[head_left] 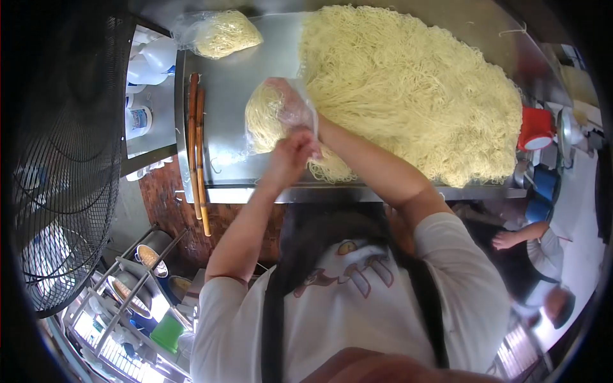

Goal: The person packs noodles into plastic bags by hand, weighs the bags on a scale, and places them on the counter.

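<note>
Plastic bag (281, 119): clear, just above and left of centre in the frame, its mouth to the right.
Right hand (287, 101): inside the bag, entered through the mouth; through the cloudy film I cannot tell how far the fingers are spread or whether they grip anything.
Left hand (296, 147): just below, fingers curled inward at the bag's lower right rim; whether they pinch the film, I cannot tell.
Bagged noodles (260, 121): pale yellow strands bunched in the bag's left part.
Noodle heap (408, 96): loose, thick and broad, from upper centre to upper right, right beside the bag.
Metal table (223, 121): shiny, under everything, across the upper frame.
Second bag (228, 35): clear, noodle-filled, upper left, apart from the hands.
Two poles (202, 147): brown, jointed like bamboo, side by side at the table's left end, tips jutting past its front edge.
Red container (535, 124): right side, by the heap's end.
Fan guard (70, 159): dark mesh, far left.
Another person (543, 258): lower right, pale sleeve, one arm bent.
</note>
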`<state>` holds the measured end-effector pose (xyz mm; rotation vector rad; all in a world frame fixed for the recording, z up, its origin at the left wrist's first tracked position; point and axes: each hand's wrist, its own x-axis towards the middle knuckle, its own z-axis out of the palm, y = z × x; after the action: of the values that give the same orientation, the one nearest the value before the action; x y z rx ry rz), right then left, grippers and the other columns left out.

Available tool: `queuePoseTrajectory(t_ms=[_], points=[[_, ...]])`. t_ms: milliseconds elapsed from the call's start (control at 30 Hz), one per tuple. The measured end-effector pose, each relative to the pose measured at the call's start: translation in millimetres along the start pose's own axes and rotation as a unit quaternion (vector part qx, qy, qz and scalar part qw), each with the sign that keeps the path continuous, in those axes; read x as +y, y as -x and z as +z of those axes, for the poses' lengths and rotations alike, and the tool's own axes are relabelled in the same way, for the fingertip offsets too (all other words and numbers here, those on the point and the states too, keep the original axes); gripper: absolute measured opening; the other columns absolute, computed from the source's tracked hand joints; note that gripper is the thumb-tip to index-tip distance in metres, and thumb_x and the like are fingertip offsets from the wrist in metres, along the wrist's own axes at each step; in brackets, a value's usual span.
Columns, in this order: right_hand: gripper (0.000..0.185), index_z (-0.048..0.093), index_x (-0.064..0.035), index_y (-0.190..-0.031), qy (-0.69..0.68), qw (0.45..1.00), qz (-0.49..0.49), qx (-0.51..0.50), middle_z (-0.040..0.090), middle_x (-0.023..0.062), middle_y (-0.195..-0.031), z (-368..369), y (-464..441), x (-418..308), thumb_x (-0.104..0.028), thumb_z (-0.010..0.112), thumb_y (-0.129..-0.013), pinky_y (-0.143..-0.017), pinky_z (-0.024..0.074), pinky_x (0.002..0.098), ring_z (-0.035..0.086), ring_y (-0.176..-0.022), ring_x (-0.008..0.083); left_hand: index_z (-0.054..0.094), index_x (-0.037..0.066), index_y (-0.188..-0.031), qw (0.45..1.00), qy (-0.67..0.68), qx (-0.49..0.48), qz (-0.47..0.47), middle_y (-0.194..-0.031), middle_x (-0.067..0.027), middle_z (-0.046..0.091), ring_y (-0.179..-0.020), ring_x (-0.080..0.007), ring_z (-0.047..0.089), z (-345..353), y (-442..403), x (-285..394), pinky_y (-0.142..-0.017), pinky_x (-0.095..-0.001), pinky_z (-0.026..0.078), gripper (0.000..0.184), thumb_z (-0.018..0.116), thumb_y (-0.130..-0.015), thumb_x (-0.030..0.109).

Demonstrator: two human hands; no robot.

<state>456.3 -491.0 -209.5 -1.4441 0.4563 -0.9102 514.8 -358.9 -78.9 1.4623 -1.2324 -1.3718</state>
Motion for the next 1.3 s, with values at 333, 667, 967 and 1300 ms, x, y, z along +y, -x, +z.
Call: queuePoseTrajectory(t_ms=[333, 667, 967, 1300], points=[[0.068, 0.05, -0.0086, -0.141, 0.566, 0.807, 0.151, -0.072, 0.048, 0.0198, -0.142, -56, 94, -130, -0.022, 0.077, -0.079, -0.111, 0.0362, 0.0483, 0.044, -0.132, 0.0382, 0.055, 0.004, -0.133, 0.857, -0.488, -0.07, 0.152, -0.137, -0.0213, 0.053, -0.123, -0.0404, 0.052, -41, -102, -62, -0.101, -0.0444, 0.047, 0.07, 0.08, -0.067, 0.008], [0.065, 0.056, -0.0148, -0.138, 0.425, 0.855, 0.276, 0.109, 0.059, 0.0132, -0.137, -126, 71, -185, 0.007, 0.07, -0.078, -0.104, 0.0483, 0.0444, 0.066, -0.11, 0.0258, 0.066, 0.0, -0.101, 0.902, -0.386, 0.035, 0.19, -0.094, -0.0175, 0.068, -0.084, -0.0402, 0.065, -121, 9, 150, -0.077, -0.0418, 0.052, 0.042, 0.069, -0.059, -0.004], [0.066, 0.066, -0.014, -0.126, 0.606, 0.746, 0.181, 0.206, 0.065, 0.0094, -0.078, -375, 150, -233, 0.017, 0.056, -0.069, -0.058, 0.0458, 0.0297, 0.055, -0.059, 0.0181, 0.068, 0.003, -0.096, 0.873, -0.432, 0.089, 0.209, -0.094, -0.0136, 0.07, -0.09, -0.0364, 0.065, -157, 16, 97, -0.083, -0.0425, 0.05, 0.043, 0.065, -0.054, -0.006], [0.058, 0.059, -0.012, -0.136, 0.629, 0.708, 0.281, -0.158, 0.049, 0.0134, -0.148, -141, 17, -222, 0.008, 0.059, -0.082, -0.121, 0.0282, 0.0416, 0.039, -0.141, 0.0334, 0.059, 0.004, -0.122, 0.876, -0.397, 0.249, 0.111, -0.109, -0.0207, 0.057, -0.104, -0.0395, 0.054, -66, 34, -26, -0.09, -0.0492, 0.045, 0.052, 0.071, -0.072, 0.009]])
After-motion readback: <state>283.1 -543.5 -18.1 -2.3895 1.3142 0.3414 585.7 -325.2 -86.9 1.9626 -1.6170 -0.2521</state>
